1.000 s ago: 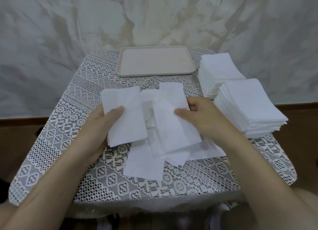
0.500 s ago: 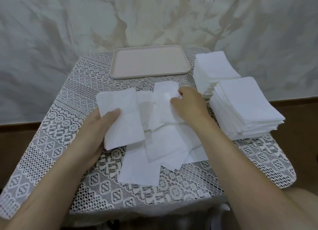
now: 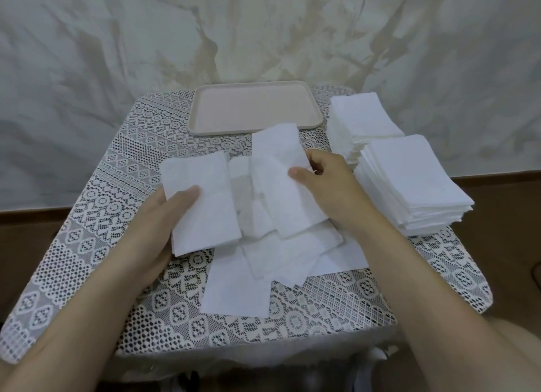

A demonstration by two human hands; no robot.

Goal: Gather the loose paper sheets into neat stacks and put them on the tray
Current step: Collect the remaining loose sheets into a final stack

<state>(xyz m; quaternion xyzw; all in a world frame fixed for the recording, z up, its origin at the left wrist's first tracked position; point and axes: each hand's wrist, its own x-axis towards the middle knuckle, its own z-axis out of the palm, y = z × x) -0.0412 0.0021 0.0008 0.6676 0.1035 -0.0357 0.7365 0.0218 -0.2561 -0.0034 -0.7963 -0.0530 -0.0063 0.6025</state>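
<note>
Grips a flat bundle of white sheets in the left hand, thumb laid across the top face, fingers tucked underneath and out of sight, bundle lifted at a slight tilt over the left half of the table. Pinches a single sheet in the right hand, thumb pressed on the near face, curled fingers behind, far end of the paper raised, top corner overlapping the near rim of the tray from this angle. Holds the two papers side by side, long edges close together, not yet merged. Looks down on the loose paper sheets spread beneath and between both hands, overlapped at all angles on the lace tablecloth (no calling the count, too much white on white). Notes the front sheet poking out square from under the heap, nearest the front edge. Finds the tray itself, pale pink, shallow, round-cornered, lying flat at the far middle of the table, well apart from the left hand. Spots two tall neat piles down the right side: the far stack just beside the tray's right end, the near stack in front of it and pressed up against it, right wrist passing just beside its left edge. Takes in a mottled grey-white wall behind the lot, brown band low on it at either side of the table
</note>
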